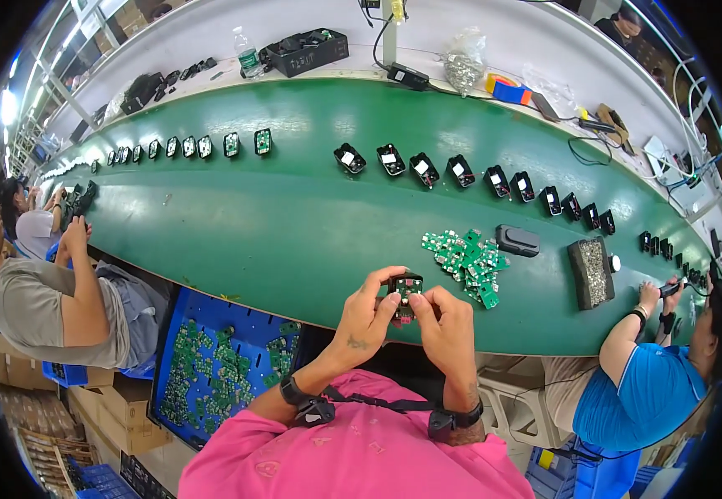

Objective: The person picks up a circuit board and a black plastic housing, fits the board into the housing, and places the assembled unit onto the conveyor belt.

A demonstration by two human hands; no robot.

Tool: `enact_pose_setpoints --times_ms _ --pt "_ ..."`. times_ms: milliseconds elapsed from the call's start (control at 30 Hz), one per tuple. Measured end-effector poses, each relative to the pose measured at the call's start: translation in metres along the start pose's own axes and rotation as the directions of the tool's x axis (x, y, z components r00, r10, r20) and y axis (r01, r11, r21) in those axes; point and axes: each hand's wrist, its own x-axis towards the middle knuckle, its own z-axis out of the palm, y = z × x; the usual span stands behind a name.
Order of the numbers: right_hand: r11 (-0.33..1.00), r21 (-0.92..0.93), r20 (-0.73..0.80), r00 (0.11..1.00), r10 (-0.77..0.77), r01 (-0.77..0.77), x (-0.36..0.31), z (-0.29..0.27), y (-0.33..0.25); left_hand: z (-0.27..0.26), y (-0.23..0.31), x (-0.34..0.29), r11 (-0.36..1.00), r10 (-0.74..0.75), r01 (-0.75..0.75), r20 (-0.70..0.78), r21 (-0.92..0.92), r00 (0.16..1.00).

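Close to the bench's near edge, a small black plastic housing (411, 278) with a green circuit board (406, 289) in it is held between both my hands. My left hand (364, 323) grips it from the left side, thumb near the board. From the right, my right hand (447, 328) closes on the same housing, its thumb also at the board. The fingers underneath are hidden. Just beyond my right hand lies a loose pile of green circuit boards (469, 262). A closed black casing (517, 240) rests beside that pile.
Open black housings (460, 170) line the green bench (236, 212); others with boards (230, 145) stand farther left. A black tray of small metal parts (591, 274) sits right. Below left is a blue bin (203, 306) of boards. Co-workers sit left (49, 303) and right (648, 387).
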Motion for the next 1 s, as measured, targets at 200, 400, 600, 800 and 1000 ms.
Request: enact_pose_setpoints --times_ms 200,400,600,800,1000 --pt "0.990 0.103 0.033 0.995 0.095 -0.098 0.003 -0.002 -0.001 0.002 0.006 0.004 0.986 0.107 -0.102 -0.031 0.133 0.994" --pt "0.999 0.014 -0.061 0.997 0.053 -0.052 0.005 0.005 -0.004 0.002 0.001 0.009 0.979 0.123 -0.118 -0.019 0.169 0.992" --pt "0.992 -0.127 -0.103 0.994 -0.018 0.005 0.004 0.017 0.013 0.007 -0.003 0.012 0.993 -0.004 0.017 -0.110 0.119 0.994" --pt "1.000 0.027 -0.146 0.989 -0.007 0.012 0.006 0.029 -0.001 0.015 -0.012 0.017 0.954 0.216 -0.176 -0.145 0.243 0.966" --pt "0.987 0.083 -0.240 0.964 -0.113 0.136 0.003 0.044 0.007 0.019 0.002 0.007 0.812 0.474 -0.374 -0.130 0.448 0.871"
